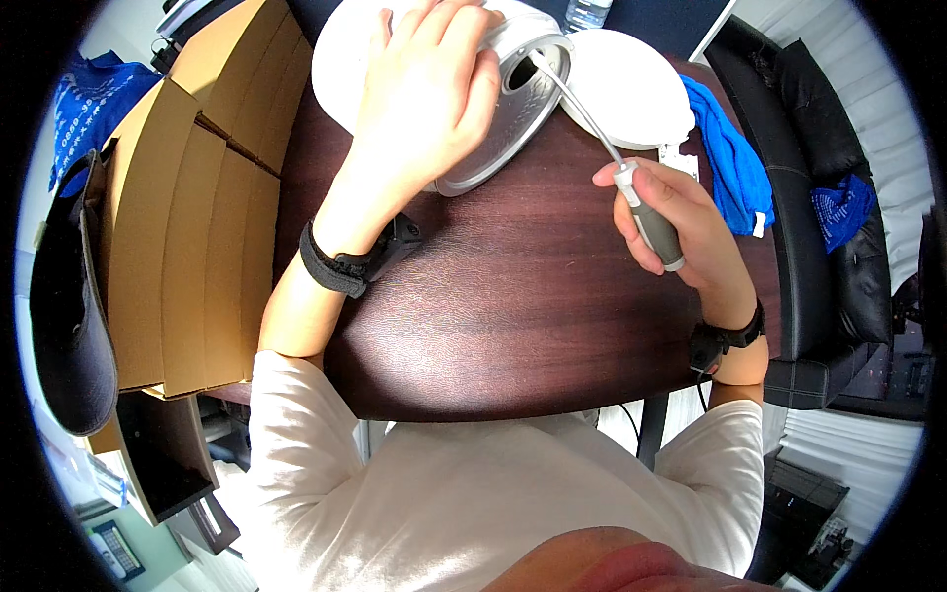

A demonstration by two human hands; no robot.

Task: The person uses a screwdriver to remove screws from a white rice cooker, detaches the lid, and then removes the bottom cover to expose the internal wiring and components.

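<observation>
Near the far edge of the table (513,296) stands a white, round-bodied thing with a silver-grey end (493,148), tilted to the right. That end has a raised rim and a dark round hole. My left hand (424,84) lies over it, gripping it with fingers somewhat apart; some fingertips are cut off by the picture's top. In my right hand (686,217) is a screwdriver (597,128) with a grey and white handle, its shaft slanting up and left. The tip reaches the hole's edge; whether it touches a screw cannot be seen.
Right of the round thing lies a white disc-shaped piece (631,91), beside a blue cloth (730,148). A clear bottle (587,14) stands behind. Cardboard boxes (187,237) line the left side, with a dark cap (74,316) outside them. A black sofa (819,237) stands right.
</observation>
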